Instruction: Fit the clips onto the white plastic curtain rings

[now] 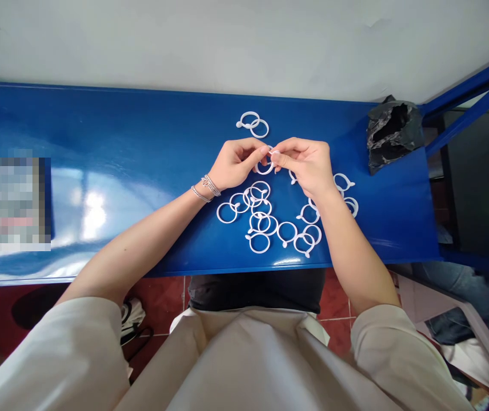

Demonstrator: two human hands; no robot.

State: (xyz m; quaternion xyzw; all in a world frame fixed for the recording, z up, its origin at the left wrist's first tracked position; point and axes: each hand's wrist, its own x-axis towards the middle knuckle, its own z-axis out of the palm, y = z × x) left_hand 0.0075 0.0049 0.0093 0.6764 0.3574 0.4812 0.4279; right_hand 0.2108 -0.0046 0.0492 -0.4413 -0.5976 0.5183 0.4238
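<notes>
Both my hands meet over the blue table, pinching one white plastic ring [264, 170] between them. My left hand [240, 162], with silver bracelets at the wrist, grips its upper left side between thumb and fingers. My right hand [307, 162] is closed on the upper right of the same ring, where a small white part shows at the fingertips. Two overlapping rings [260, 136] lie just beyond the hands. Nearer to me, several more white rings with small tabs [260, 243] are scattered, some overlapping. My right forearm hides part of this group.
The blue table [176, 114] runs along a pale wall. A black plastic bag [392, 134] stands open at its right end, beside blue metal bars [471, 105]. A blurred-out rectangular object [17, 202] lies at the far left. A metal-framed seat [445, 302] is at lower right.
</notes>
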